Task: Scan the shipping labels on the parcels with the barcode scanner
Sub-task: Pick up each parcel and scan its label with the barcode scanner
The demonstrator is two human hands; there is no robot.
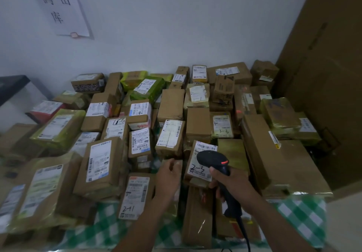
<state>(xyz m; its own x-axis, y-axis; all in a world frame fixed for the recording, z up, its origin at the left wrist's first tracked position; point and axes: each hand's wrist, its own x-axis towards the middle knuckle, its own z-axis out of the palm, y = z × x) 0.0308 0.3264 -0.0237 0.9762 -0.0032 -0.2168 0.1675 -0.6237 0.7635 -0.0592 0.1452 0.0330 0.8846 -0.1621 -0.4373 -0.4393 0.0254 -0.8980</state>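
1. At the desk's [301, 212] front edge, the right grip [235, 185] wraps the handle of the barcode scanner [213, 159].
2. The left grip [167, 177] is loosely curled and seemingly empty; it could steady the target.
3. Just beyond, aim squarely at the barcode on the parcel marked 2-3 [196, 170].

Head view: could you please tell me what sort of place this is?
Probably a parcel dispatch room: piled brown cardboard parcels with white shipping labels, and a black handheld barcode scanner.
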